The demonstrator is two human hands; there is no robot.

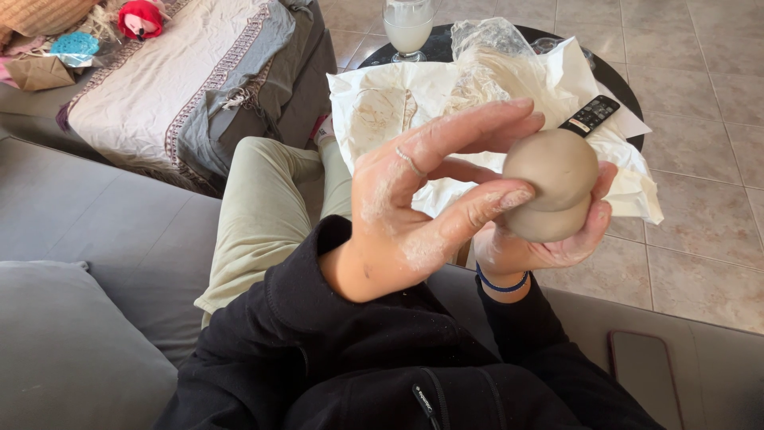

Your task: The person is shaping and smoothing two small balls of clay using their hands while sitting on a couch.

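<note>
Your right hand (549,243) sits mostly behind the clay lump (551,187) — you see only fingertips and the heel of the palm. The glass (407,28) of milky drink loses its top to the upper edge. The dark round table (617,80) hides under white paper (414,95). The phone (646,368) on the sofa is cut off below — its screen shows nothing.

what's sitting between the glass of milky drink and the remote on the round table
In the head view, a crumpled clear plastic bag lies between the glass and the remote, resting on the white paper.
</note>
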